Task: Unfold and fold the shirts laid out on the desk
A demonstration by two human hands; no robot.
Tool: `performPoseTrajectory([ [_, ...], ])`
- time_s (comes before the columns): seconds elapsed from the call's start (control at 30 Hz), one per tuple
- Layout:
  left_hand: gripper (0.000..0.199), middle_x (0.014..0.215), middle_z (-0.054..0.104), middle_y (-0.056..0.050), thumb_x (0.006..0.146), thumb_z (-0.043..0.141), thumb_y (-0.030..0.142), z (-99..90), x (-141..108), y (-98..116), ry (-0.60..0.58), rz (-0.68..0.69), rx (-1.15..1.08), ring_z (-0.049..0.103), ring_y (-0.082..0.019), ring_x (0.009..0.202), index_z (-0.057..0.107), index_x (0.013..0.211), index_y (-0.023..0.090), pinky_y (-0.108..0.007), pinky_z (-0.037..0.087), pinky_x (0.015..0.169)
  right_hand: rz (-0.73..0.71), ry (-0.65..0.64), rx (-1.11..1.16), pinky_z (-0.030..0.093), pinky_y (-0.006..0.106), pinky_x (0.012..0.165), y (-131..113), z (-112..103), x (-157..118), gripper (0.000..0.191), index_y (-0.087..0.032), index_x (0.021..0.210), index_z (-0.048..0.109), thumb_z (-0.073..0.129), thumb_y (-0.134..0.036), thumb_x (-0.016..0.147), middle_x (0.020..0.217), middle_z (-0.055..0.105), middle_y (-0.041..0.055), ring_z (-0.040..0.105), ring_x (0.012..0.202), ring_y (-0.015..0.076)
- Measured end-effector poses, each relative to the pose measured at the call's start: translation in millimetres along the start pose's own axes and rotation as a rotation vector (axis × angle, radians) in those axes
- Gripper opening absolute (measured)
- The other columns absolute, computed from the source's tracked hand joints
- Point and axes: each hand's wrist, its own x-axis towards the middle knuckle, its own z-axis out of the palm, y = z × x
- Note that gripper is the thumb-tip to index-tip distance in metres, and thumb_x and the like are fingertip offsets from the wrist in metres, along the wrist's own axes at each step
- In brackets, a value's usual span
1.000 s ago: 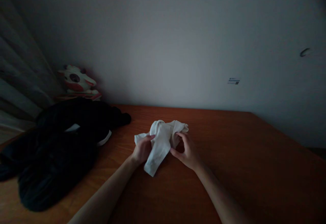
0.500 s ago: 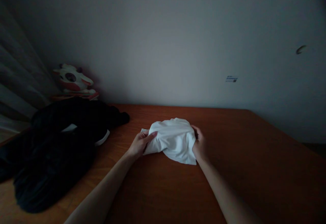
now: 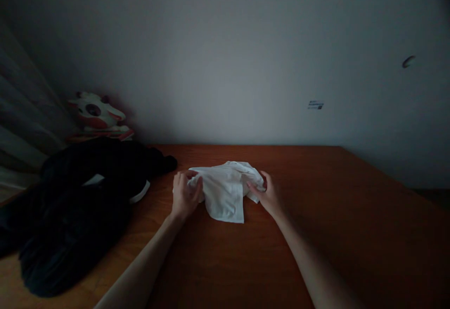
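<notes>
A crumpled white cloth [image 3: 225, 192] lies on the brown wooden table [image 3: 225, 262], with one flap hanging toward me. My left hand [image 3: 184, 194] is at the cloth's left end, its fingers curled round the fabric there. At the right end, my right hand [image 3: 267, 192] has thumb and fingers around the edge of the cloth. Folds hide parts of the fingertips of both hands.
A pile of black clothing [image 3: 80, 206] with white patches covers the table's left side. Behind it sits a white and red cow-like toy [image 3: 98, 112]. A curtain [image 3: 21, 112] hangs at the far left, and a pale wall [image 3: 225, 65] rises behind the table.
The cloth has shifted left and its folds look different, with the lower flap now nearer the middle. My left hand has moved left and turned more upright; my right hand has moved slightly left.
</notes>
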Motion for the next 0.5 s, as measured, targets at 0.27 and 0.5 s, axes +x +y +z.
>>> performPoseTrajectory([
  [0.27, 0.06, 0.135, 0.062, -0.013, 0.082, 0.071, 0.054, 17.1, -28, 38, -0.665, 0.206, 0.171, 0.056, -0.038, 0.122, 0.064, 0.135, 0.028, -0.057, 0.04, 0.107, -0.14, -0.096, -0.247, 0.044, 0.032, 0.068, -8, -5, -3, 0.026, -0.023, 0.075, 0.064, 0.058, -0.046, 0.085, 0.076, 0.062, 0.0056, 0.059, 0.073, 0.0218],
  [0.5, 0.027, 0.069, 0.069, -0.003, 0.086, 0.068, 0.048, 10.5, -4, 15, -0.439, -0.297, -0.349, 0.063, -0.02, 0.066, 0.075, 0.081, 0.022, -0.03, 0.05, 0.066, 0.119, 0.098, 0.153, 0.044, 0.029, 0.061, -14, -10, 5, 0.051, -0.021, 0.081, 0.062, 0.055, -0.072, 0.083, 0.065, 0.06, -0.0003, 0.055, 0.063, 0.018],
])
